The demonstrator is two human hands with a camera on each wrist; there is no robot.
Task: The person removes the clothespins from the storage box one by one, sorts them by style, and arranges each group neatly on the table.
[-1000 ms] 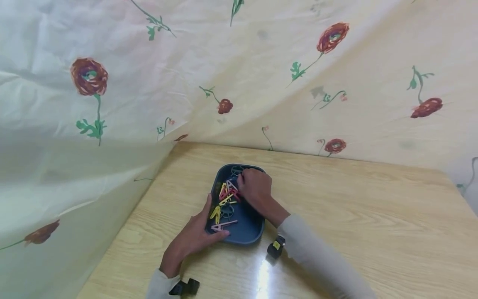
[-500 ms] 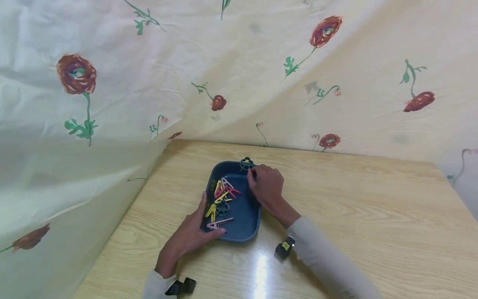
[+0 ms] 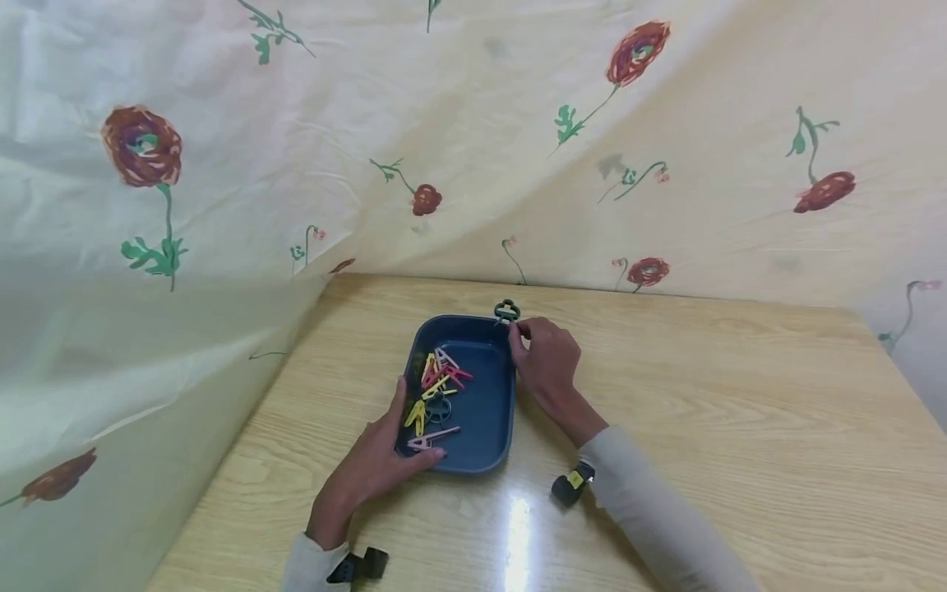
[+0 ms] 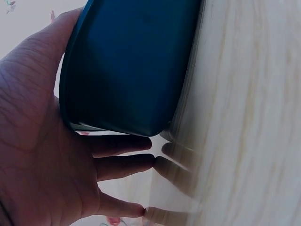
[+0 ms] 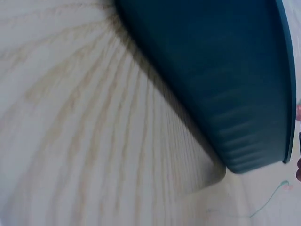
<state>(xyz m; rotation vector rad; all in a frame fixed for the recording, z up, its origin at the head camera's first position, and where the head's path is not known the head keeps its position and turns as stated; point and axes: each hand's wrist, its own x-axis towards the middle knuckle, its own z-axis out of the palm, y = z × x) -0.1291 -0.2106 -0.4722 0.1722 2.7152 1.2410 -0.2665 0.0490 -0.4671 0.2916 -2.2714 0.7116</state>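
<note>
Looped dark clip (image 3: 506,311), round-cornered blue tray (image 3: 484,423)

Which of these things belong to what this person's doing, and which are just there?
In use: tray; clips inside; left hand, touching the tray; green clip at its far rim; right hand, pinching that clip.
Just there: table; floral sheet.

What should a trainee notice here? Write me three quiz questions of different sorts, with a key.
1. True or false: the left grip touches the blue tray.
2. Which clothespin lies closest to the left thumb? A) red B) pink C) yellow
3. Near which corner of the blue tray does the right grip pinch a dark clip?

Key: 1. True. 2. B, the pink clothespin. 3. The far right corner.
</note>
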